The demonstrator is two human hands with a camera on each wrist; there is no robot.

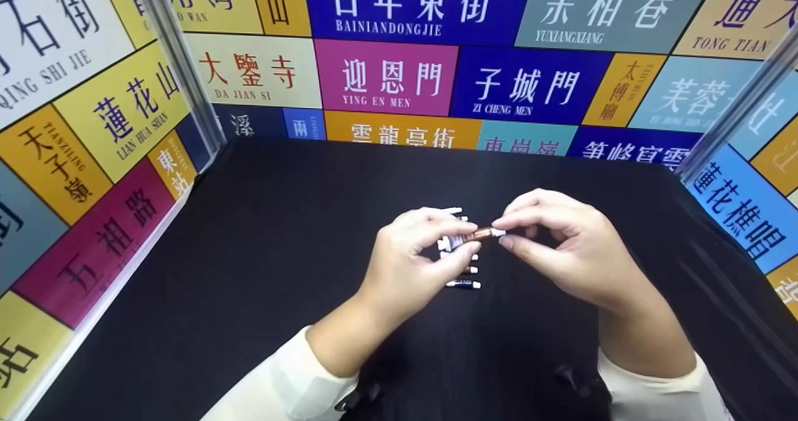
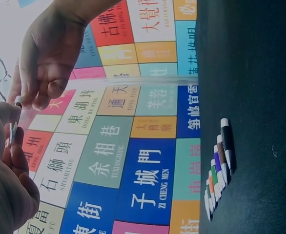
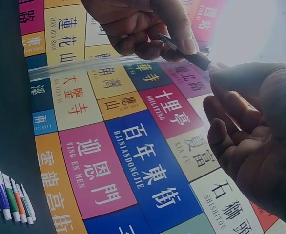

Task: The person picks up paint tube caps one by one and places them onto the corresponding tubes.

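A small brown paint tube (image 1: 480,234) with a white cap (image 1: 499,232) is held up above the black table. My left hand (image 1: 408,256) pinches the tube's body between thumb and fingers. From the other side, my right hand (image 1: 564,240) pinches the capped end with thumb and index finger. In the right wrist view the tube (image 3: 189,56) looks dark against the light and slants between both hands. Behind the left hand lie more paint tubes in a row, partly hidden in the head view; a black one (image 1: 464,284) is nearest me.
In the left wrist view, the row shows black, brown, purple (image 2: 217,159), green and orange (image 2: 211,184) tubes with white caps, side by side on the black-covered table (image 1: 249,252). Panels with colourful street-name signs (image 1: 386,78) enclose the back and sides.
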